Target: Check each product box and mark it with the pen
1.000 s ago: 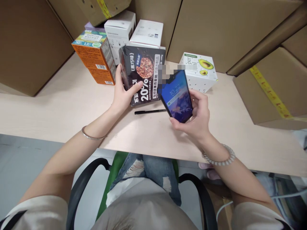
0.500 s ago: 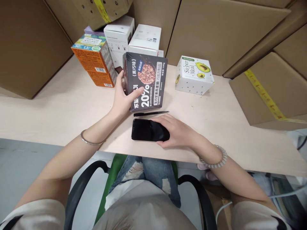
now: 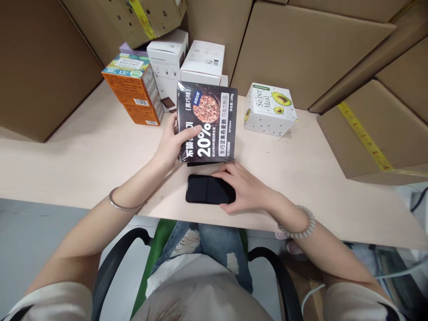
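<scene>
My left hand (image 3: pixel 172 140) grips the left edge of a dark snack box (image 3: pixel 212 116), its thumb across the printed front. This box is held tilted with its front facing me; a food picture and "20%" show on it. Just below, my right hand (image 3: pixel 247 188) is closed round the right end of a black smartphone (image 3: pixel 203 188), thumb and fingers at its two long edges. The phone's dark screen faces up, at or just above the table. Between box and phone a black pen (image 3: pixel 200 164) is partly hidden by the box and my right fingers.
At the back left, an orange box (image 3: pixel 133 100) stands beside two white boxes (image 3: pixel 165 67). A white box with avocado pictures (image 3: pixel 270 109) sits to the right. Large cardboard cartons (image 3: pixel 371 133) border the pale table (image 3: pixel 301 187), and a chair armrest (image 3: pixel 277 267) is below it.
The dark box has turned more squarely towards me and now covers more of the pen. My right hand stays at the phone, its fingers slightly shifted. The whole view has moved slightly.
</scene>
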`<state>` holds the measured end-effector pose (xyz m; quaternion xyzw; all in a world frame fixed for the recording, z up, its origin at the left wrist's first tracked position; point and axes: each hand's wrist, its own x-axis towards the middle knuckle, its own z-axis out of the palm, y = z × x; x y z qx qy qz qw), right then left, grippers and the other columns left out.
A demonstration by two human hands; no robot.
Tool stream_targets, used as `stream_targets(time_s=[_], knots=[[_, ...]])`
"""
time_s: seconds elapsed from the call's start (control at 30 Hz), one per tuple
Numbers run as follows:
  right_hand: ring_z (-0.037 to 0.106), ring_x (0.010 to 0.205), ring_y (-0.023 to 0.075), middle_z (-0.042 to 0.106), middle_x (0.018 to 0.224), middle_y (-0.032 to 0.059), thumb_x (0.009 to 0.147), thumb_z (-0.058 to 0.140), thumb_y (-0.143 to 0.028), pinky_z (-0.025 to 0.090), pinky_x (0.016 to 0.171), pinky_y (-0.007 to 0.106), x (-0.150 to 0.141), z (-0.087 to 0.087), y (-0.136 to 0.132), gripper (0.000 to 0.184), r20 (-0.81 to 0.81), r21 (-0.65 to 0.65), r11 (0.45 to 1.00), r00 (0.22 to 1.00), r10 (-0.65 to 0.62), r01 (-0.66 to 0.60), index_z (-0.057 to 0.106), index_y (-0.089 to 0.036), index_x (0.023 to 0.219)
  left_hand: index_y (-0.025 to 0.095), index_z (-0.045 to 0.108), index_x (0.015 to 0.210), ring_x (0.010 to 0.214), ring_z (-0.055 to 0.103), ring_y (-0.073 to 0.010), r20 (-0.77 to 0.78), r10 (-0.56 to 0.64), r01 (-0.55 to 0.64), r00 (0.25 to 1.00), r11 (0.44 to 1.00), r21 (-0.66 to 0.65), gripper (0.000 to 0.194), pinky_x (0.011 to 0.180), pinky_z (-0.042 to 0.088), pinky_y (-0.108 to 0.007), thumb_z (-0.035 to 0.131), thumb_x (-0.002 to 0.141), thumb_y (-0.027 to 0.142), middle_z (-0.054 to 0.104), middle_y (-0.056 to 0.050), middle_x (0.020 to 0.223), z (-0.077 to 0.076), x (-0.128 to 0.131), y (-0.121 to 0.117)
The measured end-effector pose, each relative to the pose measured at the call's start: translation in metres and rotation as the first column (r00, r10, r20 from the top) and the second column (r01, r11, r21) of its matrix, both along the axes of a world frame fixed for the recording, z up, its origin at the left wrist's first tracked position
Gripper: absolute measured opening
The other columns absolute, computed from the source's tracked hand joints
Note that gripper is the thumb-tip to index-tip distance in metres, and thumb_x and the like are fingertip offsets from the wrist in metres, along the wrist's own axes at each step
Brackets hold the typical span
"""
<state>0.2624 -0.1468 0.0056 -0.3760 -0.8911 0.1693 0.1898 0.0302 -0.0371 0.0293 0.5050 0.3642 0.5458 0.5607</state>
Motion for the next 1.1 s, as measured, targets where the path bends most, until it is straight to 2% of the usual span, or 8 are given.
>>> stream_targets(time_s=[0.1,0.17,0.27,0.33,0.4,0.8,0.93,1.1], knots=[[0.065,0.113,0.0327,0.068,0.127,0.0165,0.078,0.087,-0.044,0.060,0.097,0.051,0.000,0.000,-0.001,0.070,0.007,0.081,0.997,1.000,0.001,-0.001,0.065,-0.015,0.138,0.021,0.062,0.117,0.113,0.076,-0.0305,0.028,0.004,-0.003,1.000,0.999,-0.044,0.067,0.098,0.064,-0.042,0.096,0.062,0.039,0.079,-0.010,0.122,0.003,0.002,-0.003],[0.069,0.100,0.0281,0.074,0.115,0.0130,0.086,0.083,-0.049,0.061,0.085,0.044,-0.004,0.003,-0.002,0.055,-0.018,0.268,0.963,1.000,0.019,-0.014,0.070,-0.016,0.130,0.021,0.062,0.116,0.113,0.075,-0.0298,0.030,0.018,-0.017,0.999,0.999,-0.041,0.067,0.098,0.063,-0.042,0.096,0.062,0.040,0.079,-0.009,0.122,0.005,0.003,-0.005],[0.072,0.091,0.0213,0.079,0.102,0.0061,0.099,0.075,-0.032,0.057,0.075,0.036,-0.014,0.013,-0.007,0.032,-0.039,0.652,0.754,0.997,-0.066,0.076,0.071,-0.021,0.129,0.020,0.060,0.121,0.117,0.074,-0.0296,0.022,0.013,-0.013,1.000,1.000,-0.023,0.069,0.102,0.061,-0.043,0.095,0.065,0.043,0.077,-0.009,0.124,0.006,0.007,-0.011],[0.074,0.109,0.0193,0.082,0.116,0.0040,0.102,0.069,-0.019,0.058,0.087,0.033,-0.022,0.019,-0.009,0.035,-0.004,0.813,0.573,0.986,-0.170,0.102,0.069,-0.025,0.136,0.020,0.058,0.125,0.119,0.073,-0.0303,0.016,-0.019,0.019,1.000,0.999,-0.048,0.072,0.106,0.060,-0.045,0.094,0.068,0.046,0.075,-0.010,0.127,0.004,0.011,-0.016],[0.071,0.127,0.0180,0.080,0.132,0.0025,0.105,0.062,-0.015,0.056,0.105,0.032,-0.027,0.023,-0.009,0.036,0.076,0.868,0.494,0.969,-0.234,0.051,0.068,-0.026,0.139,0.019,0.056,0.127,0.122,0.071,-0.0315,0.011,-0.068,0.069,0.998,0.991,-0.114,0.075,0.109,0.058,-0.048,0.094,0.070,0.049,0.074,-0.011,0.129,0.000,0.015,-0.021],[0.061,0.148,0.0297,0.068,0.152,0.0151,0.107,0.058,-0.017,0.054,0.122,0.051,-0.017,0.012,0.001,0.049,0.130,0.804,0.592,0.957,-0.260,0.052,0.054,-0.017,0.155,0.020,0.055,0.133,0.134,0.065,-0.0337,0.029,-0.246,0.246,0.969,0.942,-0.229,0.081,0.113,0.053,-0.048,0.092,0.071,0.056,0.071,-0.011,0.137,-0.005,0.022,-0.031],[0.059,0.150,0.0301,0.065,0.156,0.0109,0.105,0.062,-0.034,0.052,0.124,0.051,0.009,0.035,0.010,0.062,0.051,0.689,0.691,0.938,-0.343,0.216,0.046,-0.023,0.164,0.020,0.048,0.149,0.139,0.060,-0.0301,-0.094,-0.172,0.166,0.981,0.984,-0.068,0.084,0.124,0.042,-0.050,0.061,0.089,0.078,0.068,-0.012,0.136,-0.012,0.018,-0.023],[0.053,0.154,0.0375,0.058,0.163,0.0115,0.096,0.069,-0.031,0.044,0.128,0.061,0.071,0.074,0.059,0.068,0.025,0.597,0.644,0.791,-0.611,0.479,0.052,-0.023,0.161,0.015,0.041,0.154,0.130,0.061,-0.0289,-0.262,-0.009,0.024,0.965,0.998,0.054,0.089,0.124,0.037,-0.052,0.046,0.093,0.080,0.071,-0.011,0.114,-0.018,0.009,-0.011]])
